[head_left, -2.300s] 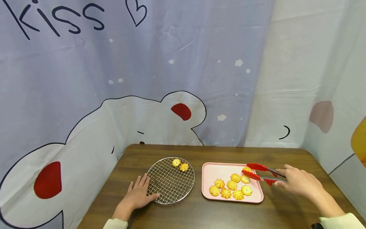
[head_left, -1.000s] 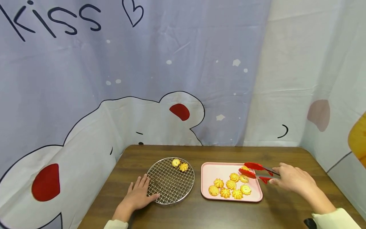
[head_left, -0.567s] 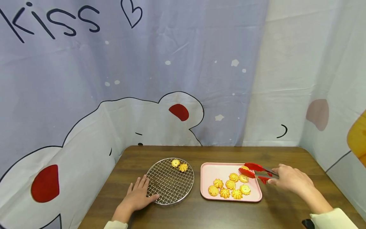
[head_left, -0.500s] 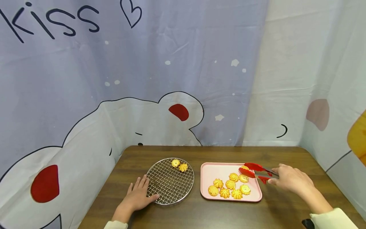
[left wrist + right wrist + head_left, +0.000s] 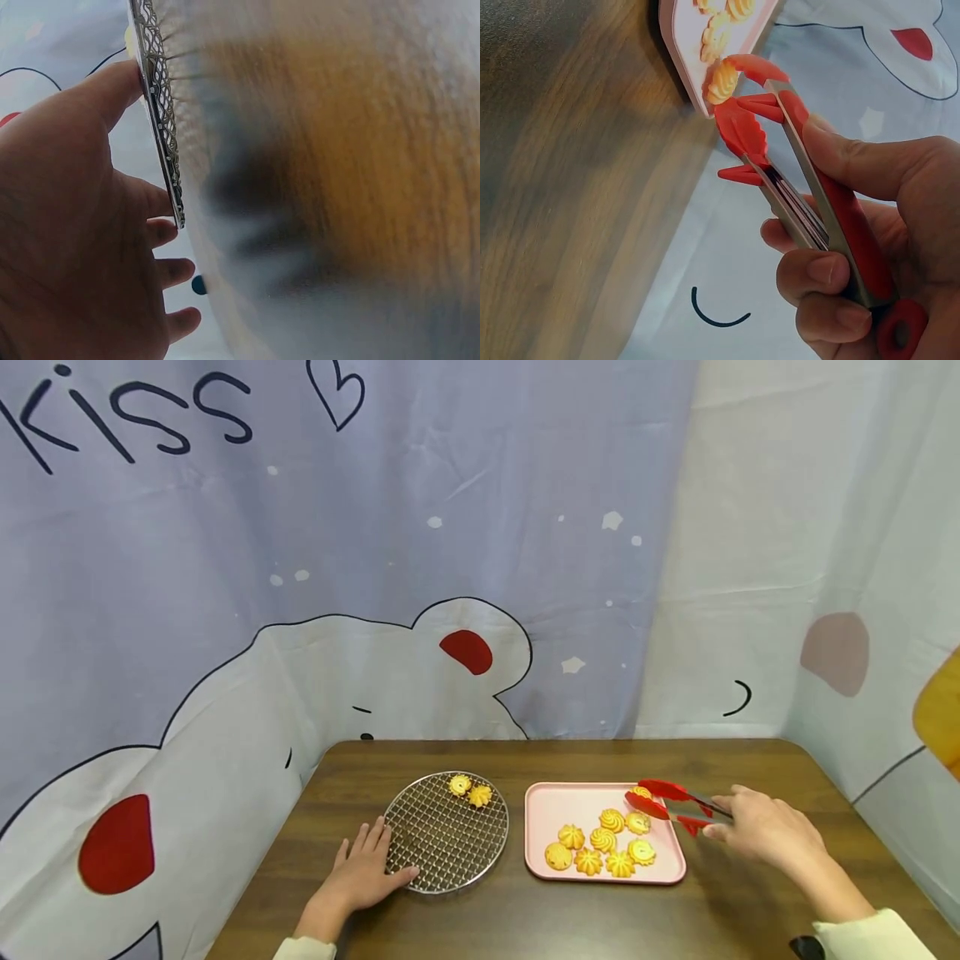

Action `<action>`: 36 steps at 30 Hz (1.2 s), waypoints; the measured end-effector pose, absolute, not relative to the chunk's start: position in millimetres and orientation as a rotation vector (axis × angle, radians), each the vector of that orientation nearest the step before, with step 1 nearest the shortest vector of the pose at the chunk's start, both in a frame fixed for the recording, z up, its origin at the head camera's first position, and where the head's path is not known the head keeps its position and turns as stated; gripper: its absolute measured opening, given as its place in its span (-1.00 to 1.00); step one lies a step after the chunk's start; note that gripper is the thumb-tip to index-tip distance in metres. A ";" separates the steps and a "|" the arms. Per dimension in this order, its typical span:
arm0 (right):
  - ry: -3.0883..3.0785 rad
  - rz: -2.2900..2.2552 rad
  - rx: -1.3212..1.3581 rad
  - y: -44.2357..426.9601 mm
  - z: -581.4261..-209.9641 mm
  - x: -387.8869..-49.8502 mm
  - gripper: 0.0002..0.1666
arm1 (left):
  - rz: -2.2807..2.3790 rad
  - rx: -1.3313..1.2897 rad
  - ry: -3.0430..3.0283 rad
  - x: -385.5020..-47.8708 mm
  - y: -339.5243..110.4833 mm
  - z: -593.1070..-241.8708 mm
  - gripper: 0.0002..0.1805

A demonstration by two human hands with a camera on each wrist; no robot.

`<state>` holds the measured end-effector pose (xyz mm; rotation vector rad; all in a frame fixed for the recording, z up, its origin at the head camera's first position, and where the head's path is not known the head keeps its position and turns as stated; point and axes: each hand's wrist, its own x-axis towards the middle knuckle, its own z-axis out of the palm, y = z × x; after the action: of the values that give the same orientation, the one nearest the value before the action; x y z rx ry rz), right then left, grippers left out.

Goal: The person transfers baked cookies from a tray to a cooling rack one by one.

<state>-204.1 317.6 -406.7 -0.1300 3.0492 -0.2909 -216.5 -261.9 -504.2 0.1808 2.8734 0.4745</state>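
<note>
My right hand [image 5: 772, 828] grips a pair of red-tipped tongs [image 5: 829, 202], thumb on one arm and curled fingers round the other. The tongs' two red heads stand on either side of a swirled cookie [image 5: 722, 82] at the far right corner of the pink tray [image 5: 540, 802]. Whether both heads touch that cookie I cannot tell. My left hand [image 5: 362, 872] rests at the left edge of a round wire rack [image 5: 448, 839], thumb over the rim and fingers spread. In the left wrist view the rack's rim [image 5: 161, 127] lies against the thumb and a finger.
Two cookies [image 5: 470, 791] lie at the rack's far side. Several more cookies [image 5: 602, 840] sit on the tray. Rack and tray stand side by side, a strip of brown table [image 5: 517, 918] between them. A printed curtain [image 5: 480, 552] hangs behind the table.
Since the earliest frame, the right hand and tongs have shifted slightly left, the tong heads closer about the corner cookie. The left hand stays on the rack. The head view has shifted a little.
</note>
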 end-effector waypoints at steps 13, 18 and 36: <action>3.045 -0.324 -0.110 320.3 -407.9 -194.7 -0.18 | 0.460 0.180 2.866 -216.0 -263.1 -508.4 0.15; 3.059 -0.317 -0.120 318.2 -410.4 -192.0 -0.18 | 0.460 0.189 2.875 -217.0 -263.1 -508.2 0.15; 3.106 -0.345 -0.214 291.5 -406.2 -189.7 -0.27 | 0.448 0.208 2.887 -218.4 -262.2 -504.6 0.15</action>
<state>-189.7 291.5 -406.2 -0.2137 3.1060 -0.3449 -218.4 -262.2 -504.6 0.2085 2.8868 0.4475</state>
